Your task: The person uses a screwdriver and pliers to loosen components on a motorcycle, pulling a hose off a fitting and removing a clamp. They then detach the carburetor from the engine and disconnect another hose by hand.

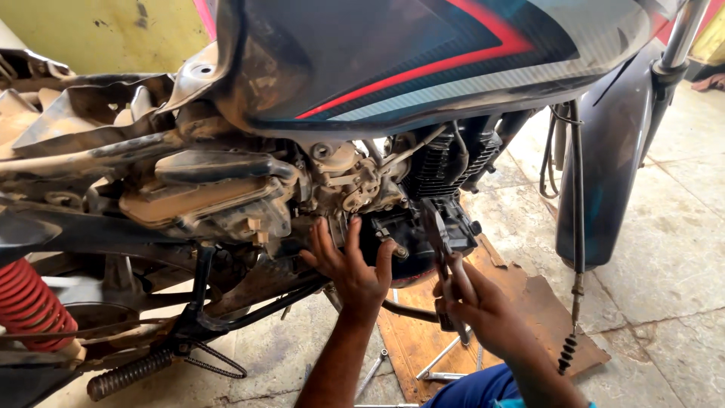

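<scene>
A motorcycle stands side-on with its dusty engine (423, 189) exposed under a dark fuel tank (423, 53) with red and grey stripes. My left hand (351, 264) presses open-fingered against the lower engine case, below the carburettor (355, 181). In my right hand (476, 298) I hold a pair of pliers (442, 249), whose jaws point up at the engine's lower side near a black cover. The tip of the pliers is hard to make out against the dark engine.
A brown wooden board (529, 302) lies on the concrete floor under the engine, with a few metal spanners (442, 359) on it. A loose cable (575, 302) hangs by the front mudguard (604, 174). A red rear spring (26, 306) and footpeg (128, 374) sit at left.
</scene>
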